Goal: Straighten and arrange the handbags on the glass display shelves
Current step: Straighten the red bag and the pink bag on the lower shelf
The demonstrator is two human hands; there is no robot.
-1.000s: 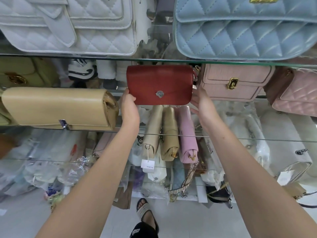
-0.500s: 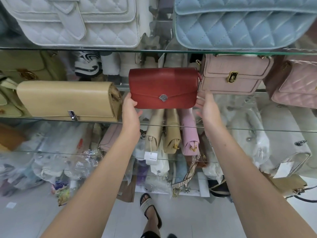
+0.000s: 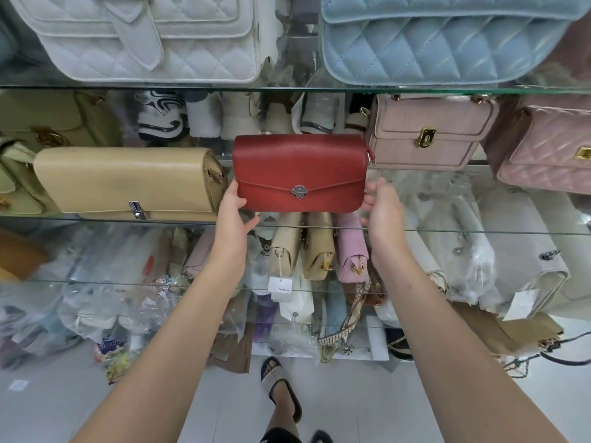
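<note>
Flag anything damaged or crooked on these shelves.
The white quilted bag on the top glass shelf stands out: its lower right edge looks ragged, as if the coating is flaking. The red bag below sits roughly level.

Two hands, perhaps seven shelved handbags, three small upright purses below.
</note>
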